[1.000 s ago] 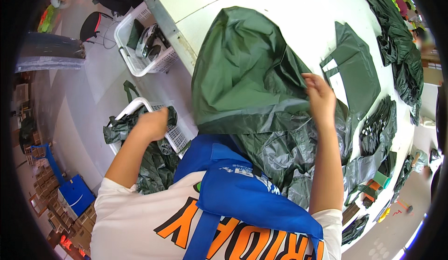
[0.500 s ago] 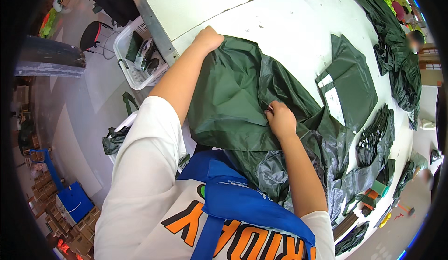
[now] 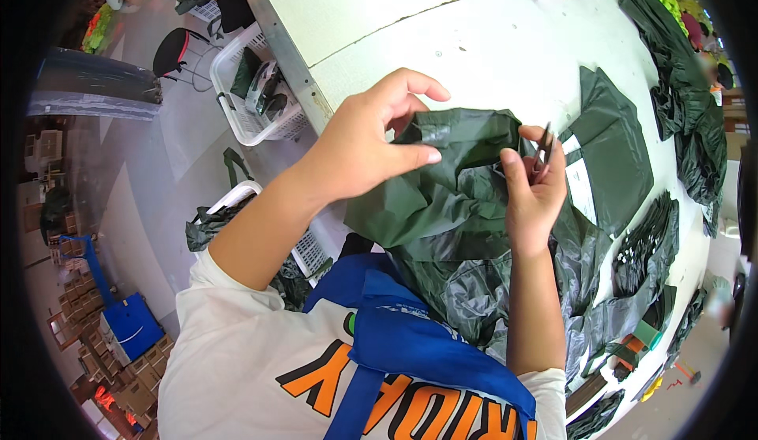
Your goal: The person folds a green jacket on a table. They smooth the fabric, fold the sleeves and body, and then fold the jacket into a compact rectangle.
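Our right grip [image 3: 535, 179] is clamped on an edge of the dark green cloth [image 3: 466, 144], thumb and forefinger pinching it while small scissors [image 3: 543, 149] rest against the fingers of the same hand. Our left grip [image 3: 363, 144] is at the cloth's other side, forefinger raised apart from the thumb, which lies along the front; we cannot tell whether the fingers curled behind press on it. The green cloth is held up before our blue apron [image 3: 403, 302], over the near edge of the white table [image 3: 442, 45], with more crumpled green material [image 3: 466, 290] spread below. To our right on the table lie a folded green sheet [image 3: 620, 152] with a white label [image 3: 580, 191] and a gathered dark bundle [image 3: 647, 242]; a long dark heap [image 3: 691, 136] stretches beyond them. Off the table's left side, we see two white baskets [image 3: 245, 133], one holding crumpled dark material, and a black stool [image 3: 170, 51] edged in red.
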A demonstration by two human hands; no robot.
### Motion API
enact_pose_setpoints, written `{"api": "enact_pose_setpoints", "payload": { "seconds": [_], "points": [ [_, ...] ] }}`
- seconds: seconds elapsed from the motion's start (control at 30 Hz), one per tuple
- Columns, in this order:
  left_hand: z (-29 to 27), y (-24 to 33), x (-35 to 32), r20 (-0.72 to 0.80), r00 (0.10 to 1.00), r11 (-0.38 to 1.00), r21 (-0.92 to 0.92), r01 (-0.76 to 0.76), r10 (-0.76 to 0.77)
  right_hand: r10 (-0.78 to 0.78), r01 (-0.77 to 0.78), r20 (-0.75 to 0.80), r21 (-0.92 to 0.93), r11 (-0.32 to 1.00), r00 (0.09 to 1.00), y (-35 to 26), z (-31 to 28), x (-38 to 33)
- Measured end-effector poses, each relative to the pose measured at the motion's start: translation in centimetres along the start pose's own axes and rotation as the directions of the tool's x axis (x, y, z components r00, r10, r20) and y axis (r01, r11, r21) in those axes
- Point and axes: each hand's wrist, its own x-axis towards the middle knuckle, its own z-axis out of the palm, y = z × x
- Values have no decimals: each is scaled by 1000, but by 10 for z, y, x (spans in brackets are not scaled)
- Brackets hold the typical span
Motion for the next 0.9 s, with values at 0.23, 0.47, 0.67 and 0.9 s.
{"api": "enact_pose_setpoints", "payload": {
  "seconds": [0.23, 0.47, 0.67, 0.9],
  "points": [
    [20, 16, -20, -34, 990, 978, 161, -129, 137, -285, 308, 252, -59, 949, 925, -47, -8, -18],
    [37, 22, -37, -57, 965, 948, 210, -238, 255, -546, 634, 399, -125, 763, 736, -62, 0, -21],
    [38, 35, -49, 24, 986, 963, 212, -167, 166, -361, 444, 396, -142, 884, 845, -78, 3, -35],
    [39, 21, -55, 52, 988, 979, -153, -136, 145, 56, -181, 334, 355, 917, 941, -69, -8, -45]
  ]
}}
